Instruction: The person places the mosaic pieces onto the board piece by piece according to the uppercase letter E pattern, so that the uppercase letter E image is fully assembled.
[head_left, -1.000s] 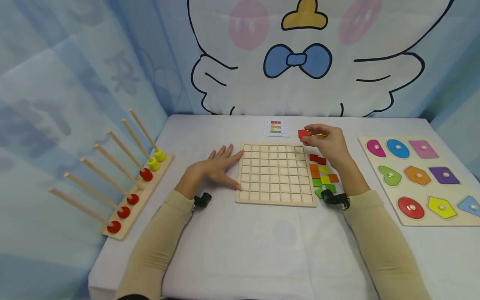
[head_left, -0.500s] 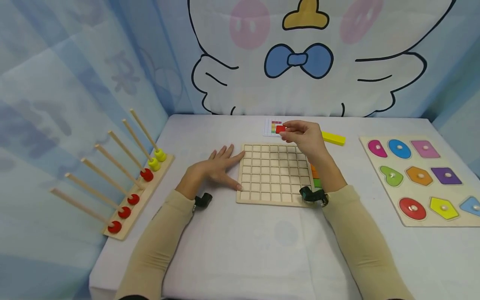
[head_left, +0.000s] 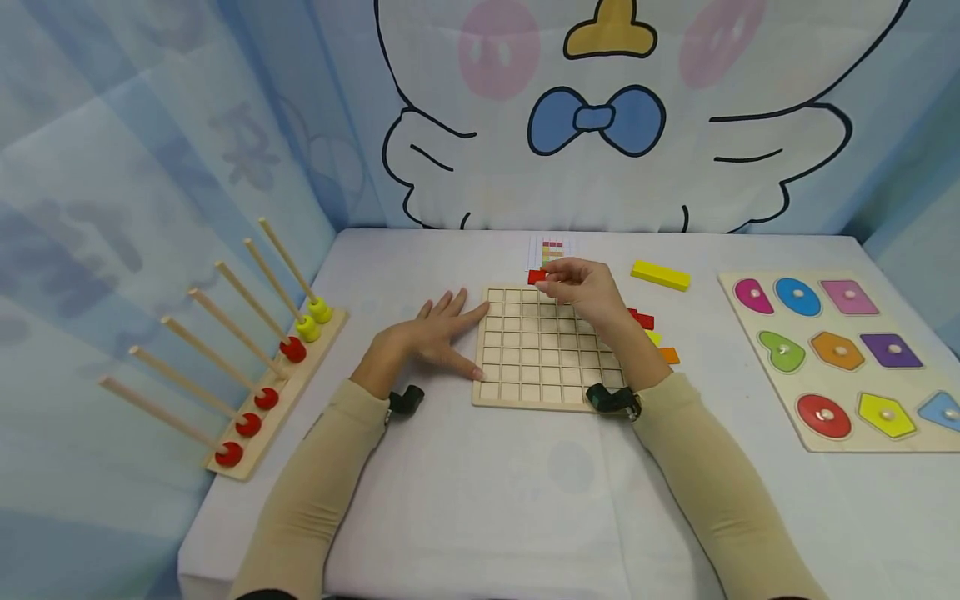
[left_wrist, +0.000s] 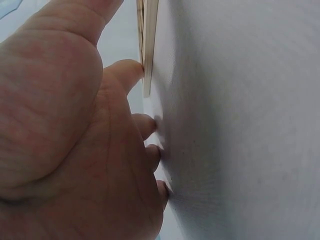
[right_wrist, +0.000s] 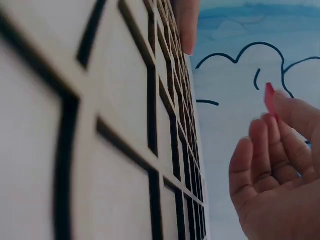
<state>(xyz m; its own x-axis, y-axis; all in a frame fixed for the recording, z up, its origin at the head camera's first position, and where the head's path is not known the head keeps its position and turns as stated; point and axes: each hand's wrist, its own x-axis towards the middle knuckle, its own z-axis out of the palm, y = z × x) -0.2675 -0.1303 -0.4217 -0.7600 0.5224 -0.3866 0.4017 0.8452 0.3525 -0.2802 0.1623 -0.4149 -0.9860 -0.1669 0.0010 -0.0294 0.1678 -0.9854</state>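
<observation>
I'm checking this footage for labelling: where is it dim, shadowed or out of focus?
Head view: bright, grid lines on the board clear; left wrist view: a soft grey shadow on the cloth beside the left hand; right wrist view: dimmer, with the nearest part of the board blurred.

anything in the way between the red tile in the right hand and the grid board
Nothing visible. The right hand pinches the red tile near the grid board; the left hand touches only its left edge, well aside.
</observation>
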